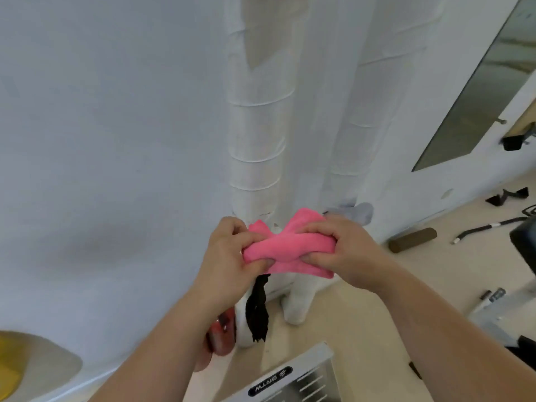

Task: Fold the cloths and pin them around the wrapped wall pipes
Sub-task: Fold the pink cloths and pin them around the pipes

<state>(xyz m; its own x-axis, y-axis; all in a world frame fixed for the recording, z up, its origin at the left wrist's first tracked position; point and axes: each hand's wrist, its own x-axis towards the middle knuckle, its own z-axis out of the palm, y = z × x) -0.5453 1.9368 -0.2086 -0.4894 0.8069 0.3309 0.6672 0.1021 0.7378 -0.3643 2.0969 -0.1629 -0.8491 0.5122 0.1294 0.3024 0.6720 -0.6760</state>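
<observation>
Both hands, left hand (232, 250) and right hand (336, 250), grip bunched pink cloth (285, 250) at frame centre before wrapped pipes (255, 134); folding underway, pinning left; grey cloth (358, 213) already on right pipe

Left wrapped pipe (255, 134): open wall (116, 140) to its left, narrow gap to second pipe (342, 134) on its right, left hand (229, 256) and right hand (348, 256) gripping pink cloth (287, 250) block its front, black cloth (258, 311) and red object (222, 335) crowd its foot.

Left hand (229, 253) and right hand (342, 250) gripping pink cloth (287, 248), wrapped pipes (255, 134) behind
</observation>
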